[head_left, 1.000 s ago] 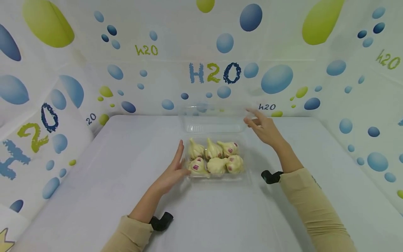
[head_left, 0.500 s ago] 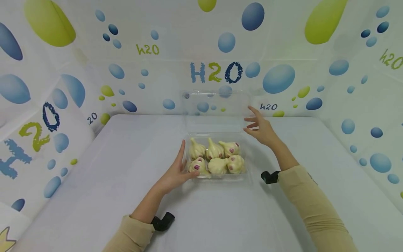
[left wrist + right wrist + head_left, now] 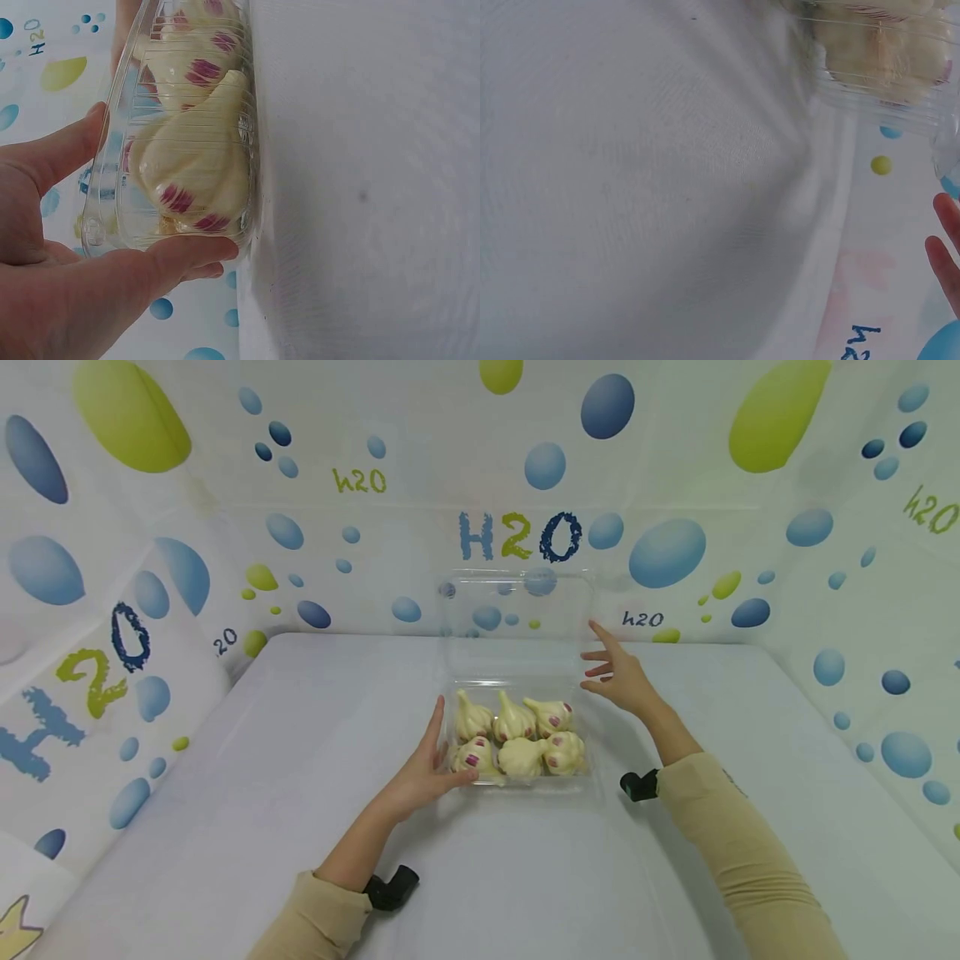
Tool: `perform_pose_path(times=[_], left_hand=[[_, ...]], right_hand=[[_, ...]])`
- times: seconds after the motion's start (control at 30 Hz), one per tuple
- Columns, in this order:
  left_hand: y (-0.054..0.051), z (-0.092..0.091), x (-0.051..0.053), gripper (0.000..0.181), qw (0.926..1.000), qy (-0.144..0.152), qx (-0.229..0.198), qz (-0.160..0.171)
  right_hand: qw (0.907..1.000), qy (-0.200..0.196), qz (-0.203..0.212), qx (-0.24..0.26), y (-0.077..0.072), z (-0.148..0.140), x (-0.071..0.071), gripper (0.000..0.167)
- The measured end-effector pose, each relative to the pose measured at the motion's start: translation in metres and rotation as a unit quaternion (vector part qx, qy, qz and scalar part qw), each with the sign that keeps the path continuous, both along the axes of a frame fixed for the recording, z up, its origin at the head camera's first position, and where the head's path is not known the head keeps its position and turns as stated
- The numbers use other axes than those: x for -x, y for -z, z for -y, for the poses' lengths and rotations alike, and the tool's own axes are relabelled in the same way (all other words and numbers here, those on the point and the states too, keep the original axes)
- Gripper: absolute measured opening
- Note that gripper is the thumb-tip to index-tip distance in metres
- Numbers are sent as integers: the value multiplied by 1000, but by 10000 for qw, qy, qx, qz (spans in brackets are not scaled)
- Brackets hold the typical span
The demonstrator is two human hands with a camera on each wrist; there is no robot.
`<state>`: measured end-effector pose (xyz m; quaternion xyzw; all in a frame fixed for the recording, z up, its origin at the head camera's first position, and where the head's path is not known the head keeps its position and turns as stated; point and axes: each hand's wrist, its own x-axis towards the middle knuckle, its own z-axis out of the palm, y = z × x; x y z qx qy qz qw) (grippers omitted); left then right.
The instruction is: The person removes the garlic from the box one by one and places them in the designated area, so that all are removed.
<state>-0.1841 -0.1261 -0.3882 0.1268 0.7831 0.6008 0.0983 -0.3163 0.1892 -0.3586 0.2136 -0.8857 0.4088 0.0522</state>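
A clear plastic clamshell container (image 3: 525, 782) holds several garlic bulbs (image 3: 514, 720) in two rows, cream-coloured with purple patches. Its transparent lid (image 3: 517, 597) stands raised behind the base. My left hand (image 3: 414, 781) rests at the container's near left corner, fingers along the left side and thumb at the front rim. The left wrist view shows the thumb touching that rim and a straight finger (image 3: 191, 251) against the end wall. My right hand (image 3: 626, 679) is spread beside the lid's right edge and holds nothing; whether a fingertip touches the lid I cannot tell.
The white-covered table (image 3: 337, 718) lies under the container and arms. A white backdrop (image 3: 412, 427) with blue and green drops and H2O lettering rises behind and at both sides. A black wrist device (image 3: 392, 887) sits at the left cuff, another (image 3: 639, 786) at the right.
The lid's upper edge has risen and the lid stands more upright. My right hand's fingers have spread apart beside it. My left thumb has slid right along the front rim.
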Motion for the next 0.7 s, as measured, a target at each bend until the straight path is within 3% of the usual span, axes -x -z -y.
perform_pose_path(times=[0.17,0.23,0.33,0.4,0.47,0.7], left_hand=[[2,0,0,109,10000,-26,-27,45],[-5,-1,-3,108,9999,-16,-36,99],[-5,-1,-3,109,10000,-17,-47,81],[-4,-2,-3,109,9999,-35,-18,102],[3,-1,1,110,9999,-74,10,77],[3,1,0,110,9999,-65,26,73]], right_hand=[[9999,69,122,-86,2,3,0,99],[9997,98,164,-120,3,3,0,100],[9995,136,203,-175,5,3,0,102],[9994,161,236,-206,7,3,0,102],[9992,173,267,-238,9,3,0,101],[9994,163,266,-163,18,2,0,93]])
